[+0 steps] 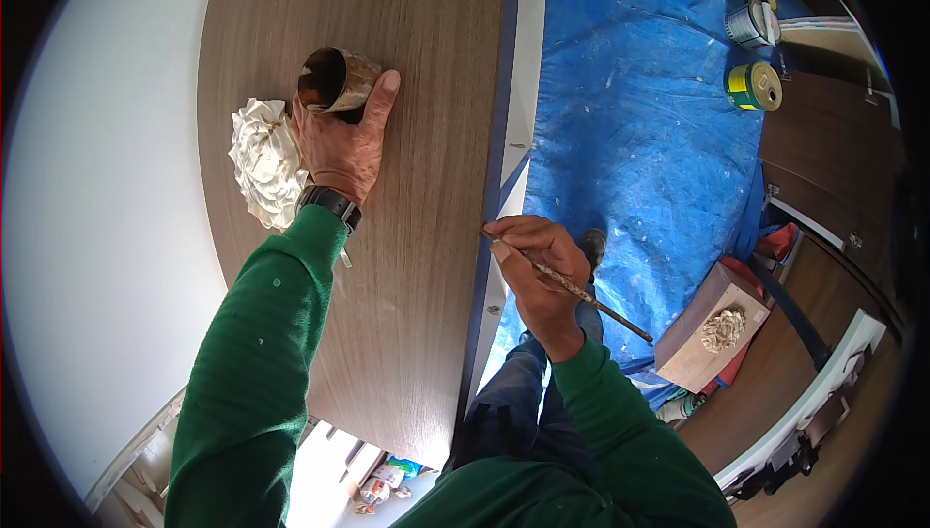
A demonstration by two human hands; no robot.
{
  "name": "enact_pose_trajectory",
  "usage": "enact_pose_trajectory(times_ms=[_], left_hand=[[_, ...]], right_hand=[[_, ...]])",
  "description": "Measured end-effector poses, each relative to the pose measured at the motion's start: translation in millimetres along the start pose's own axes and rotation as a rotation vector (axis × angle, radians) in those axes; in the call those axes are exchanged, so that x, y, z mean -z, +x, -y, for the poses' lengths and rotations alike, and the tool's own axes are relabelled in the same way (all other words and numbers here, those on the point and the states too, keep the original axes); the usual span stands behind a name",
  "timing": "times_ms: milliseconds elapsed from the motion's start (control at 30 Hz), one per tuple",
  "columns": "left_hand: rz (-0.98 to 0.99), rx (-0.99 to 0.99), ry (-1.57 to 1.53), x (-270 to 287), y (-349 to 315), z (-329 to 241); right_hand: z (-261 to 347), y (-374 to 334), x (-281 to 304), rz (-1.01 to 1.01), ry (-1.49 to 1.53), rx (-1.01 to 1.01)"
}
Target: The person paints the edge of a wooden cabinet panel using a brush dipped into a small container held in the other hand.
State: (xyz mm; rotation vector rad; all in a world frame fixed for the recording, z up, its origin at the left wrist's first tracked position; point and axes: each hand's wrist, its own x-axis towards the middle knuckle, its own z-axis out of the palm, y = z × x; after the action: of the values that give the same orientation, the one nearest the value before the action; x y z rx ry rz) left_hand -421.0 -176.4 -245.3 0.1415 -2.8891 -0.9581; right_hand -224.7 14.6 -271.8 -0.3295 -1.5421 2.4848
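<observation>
Upper left: the left hand (339,150) is gripping one cup (360,82), likely light and stiff, offering hold around its wall. Centre: the right hand (541,266) is pinching one stick (591,299), likely light, snappable, offering hold near its upper end. Two flowers (266,162) (left, lower right) and at least two cans (754,87) (upper right) are showing.

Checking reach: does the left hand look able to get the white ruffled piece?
Likely yes: the left hand is beside the white ruffled piece, nothing visible between, though it's at the stained cup.
</observation>
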Motion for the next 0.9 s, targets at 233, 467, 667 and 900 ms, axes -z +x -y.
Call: enact_pose_trajectory(times_ms=[233,467,667,900], left_hand=[[-0.006,-0.001,-0.011,-0.3,-0.3,0.3],[-0.004,0.008,-0.023,-0.5,-0.6,-0.1],[0.004,0.013,-0.023,0.1,-0.6,-1.9],[0.003,0.017,-0.006,0.1,0.1,0.4]], right_hand=[[0.1,8.9,-4.0,-0.072,-0.04,0.038],[2.6,11.7,-7.2,-0.073,-0.042,0.002],[1.0,7.7,-4.9,-0.049,-0.057,-0.011],[1.4,1.3,-4.7,-0.04,-0.037,-0.043]])
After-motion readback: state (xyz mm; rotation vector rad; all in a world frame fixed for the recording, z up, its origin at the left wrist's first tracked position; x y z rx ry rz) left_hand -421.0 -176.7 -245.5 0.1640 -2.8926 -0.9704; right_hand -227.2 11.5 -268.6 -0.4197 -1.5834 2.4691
